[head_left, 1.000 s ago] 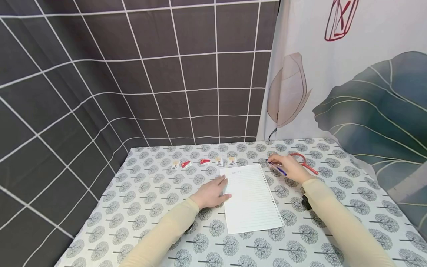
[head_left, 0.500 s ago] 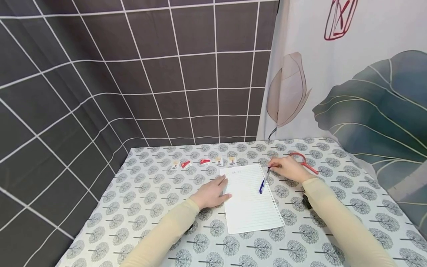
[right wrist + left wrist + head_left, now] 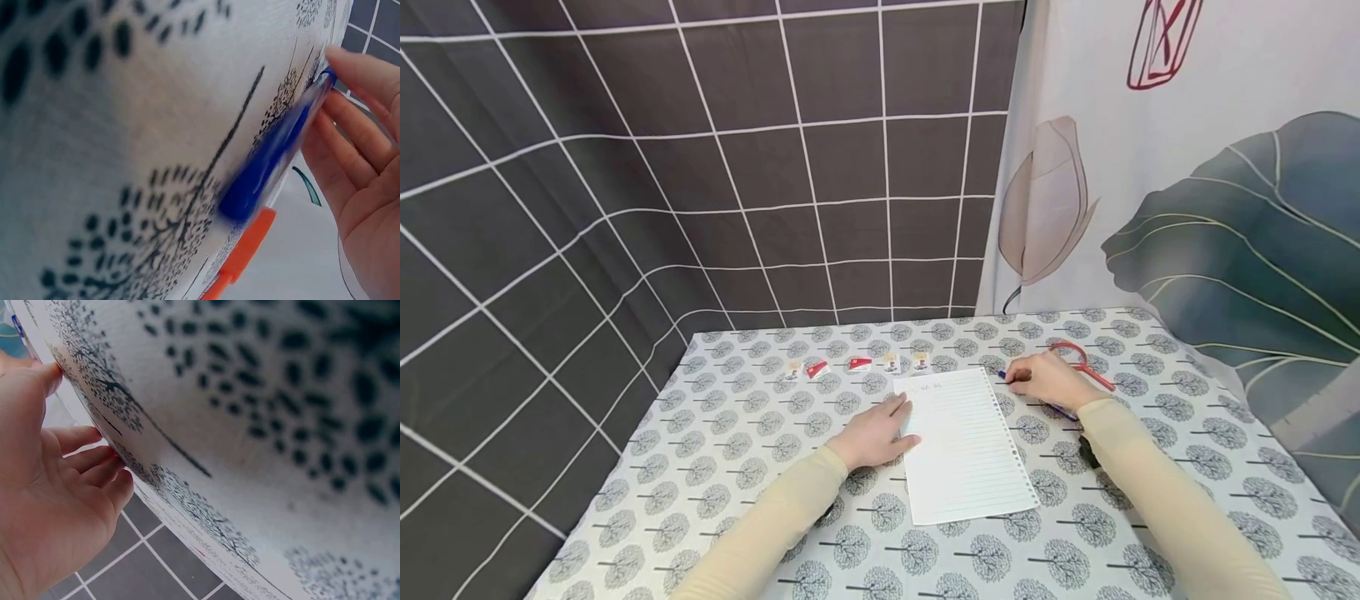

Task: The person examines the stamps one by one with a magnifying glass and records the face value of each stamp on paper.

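Note:
A sheet of lined paper (image 3: 962, 458) with punched holes down its right edge lies on the table, with faint writing near its top. My left hand (image 3: 872, 433) rests on the paper's left edge, palm down, thumb and fingers spread; the left wrist view shows this hand (image 3: 69, 469) from its palm side. To the right of the sheet, my right hand (image 3: 1048, 379) pinches a blue pen (image 3: 1063, 412) between thumb and fingers. In the right wrist view the clear-barrelled pen (image 3: 262, 165) slants down from the fingertips, its blue end blurred.
Behind the right hand lies a red thing with a loop and a straight handle (image 3: 1097, 379). Several small cards stand in a row beyond the paper, among them a red and white card (image 3: 861, 364) and a portrait card (image 3: 921, 362). A tree-patterned cloth (image 3: 737, 450) covers the table.
The pen swung in the right hand's fingers, its blue end out over the paper half a second ago, and now points back toward the right wrist. The left hand has stayed put.

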{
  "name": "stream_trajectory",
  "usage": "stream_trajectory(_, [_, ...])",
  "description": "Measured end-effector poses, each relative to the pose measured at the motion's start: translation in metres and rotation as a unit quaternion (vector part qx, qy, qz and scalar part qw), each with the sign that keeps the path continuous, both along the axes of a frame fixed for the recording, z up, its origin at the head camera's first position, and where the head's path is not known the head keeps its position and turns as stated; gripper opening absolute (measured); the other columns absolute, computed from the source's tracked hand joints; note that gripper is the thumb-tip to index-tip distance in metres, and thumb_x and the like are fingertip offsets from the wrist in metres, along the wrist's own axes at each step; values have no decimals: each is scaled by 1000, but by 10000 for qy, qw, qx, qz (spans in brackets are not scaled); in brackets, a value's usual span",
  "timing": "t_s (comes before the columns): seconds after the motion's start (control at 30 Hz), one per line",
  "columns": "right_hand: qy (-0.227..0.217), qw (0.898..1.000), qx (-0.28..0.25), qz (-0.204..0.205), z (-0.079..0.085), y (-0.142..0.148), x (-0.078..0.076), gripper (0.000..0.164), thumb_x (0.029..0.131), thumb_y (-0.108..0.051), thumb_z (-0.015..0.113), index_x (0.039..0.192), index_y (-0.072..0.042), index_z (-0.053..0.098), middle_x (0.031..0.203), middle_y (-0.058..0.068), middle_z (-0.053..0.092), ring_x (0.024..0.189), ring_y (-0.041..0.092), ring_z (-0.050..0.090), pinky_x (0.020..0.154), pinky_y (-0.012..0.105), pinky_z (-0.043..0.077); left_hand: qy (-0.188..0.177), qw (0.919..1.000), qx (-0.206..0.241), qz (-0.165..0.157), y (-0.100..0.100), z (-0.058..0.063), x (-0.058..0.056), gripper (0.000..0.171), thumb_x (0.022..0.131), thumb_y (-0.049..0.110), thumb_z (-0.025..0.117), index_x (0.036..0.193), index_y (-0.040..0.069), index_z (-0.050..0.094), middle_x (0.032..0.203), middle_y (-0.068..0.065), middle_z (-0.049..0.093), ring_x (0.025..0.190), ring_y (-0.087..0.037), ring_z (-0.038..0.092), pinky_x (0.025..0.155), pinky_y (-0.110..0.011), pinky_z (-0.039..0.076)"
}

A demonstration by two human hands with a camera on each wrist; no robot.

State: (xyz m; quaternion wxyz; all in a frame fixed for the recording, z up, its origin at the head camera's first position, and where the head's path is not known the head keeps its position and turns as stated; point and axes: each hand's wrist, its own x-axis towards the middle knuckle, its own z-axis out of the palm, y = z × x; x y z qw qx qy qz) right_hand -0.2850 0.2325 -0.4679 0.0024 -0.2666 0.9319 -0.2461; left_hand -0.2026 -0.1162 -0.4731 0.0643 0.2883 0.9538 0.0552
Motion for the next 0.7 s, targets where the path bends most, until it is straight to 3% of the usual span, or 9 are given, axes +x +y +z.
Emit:
stream_trajectory(0.1, [63, 10000, 32, -24, 0, -1, 0, 10, 89, -11, 73, 96, -15, 78, 89, -3, 75, 77, 13, 67, 75, 41, 58, 7, 10000, -4, -7, 0, -1, -1, 71, 104, 51, 46, 154, 1, 38, 161, -17, 31, 148, -31, 32, 121, -39, 29])
stream_trajectory(0.27, [-212, 9996, -51, -191, 0, -1, 2, 16, 91, -10, 70, 104, -10, 78, 96, 3, 75, 87, 21, 69, 80, 47, 59, 15, 10000, -31, -15, 0, -2, -1, 71, 104, 51, 46, 154, 2, 38, 162, -17, 31, 148, -31, 32, 121, -39, 29])
stream_trajectory(0.5, [-529, 9973, -215, -470, -1, -6, 1, 23, 90, -13, 73, 110, -3, 75, 99, 10, 74, 78, 18, 68, 77, 43, 59, -48, 10000, 2, 6, 0, -1, 0, 71, 104, 51, 47, 154, 1, 38, 162, -17, 31, 148, -31, 32, 121, -39, 29])
stream_trajectory(0.7, [-585, 9962, -195, -622, 0, -9, 1, 24, 89, -14, 73, 111, -3, 76, 100, 9, 73, 88, 22, 68, 82, 46, 58, -62, 10000, 8, 12, 0, -1, -1, 71, 104, 51, 46, 154, 1, 37, 162, -17, 31, 148, -30, 31, 121, -39, 28])
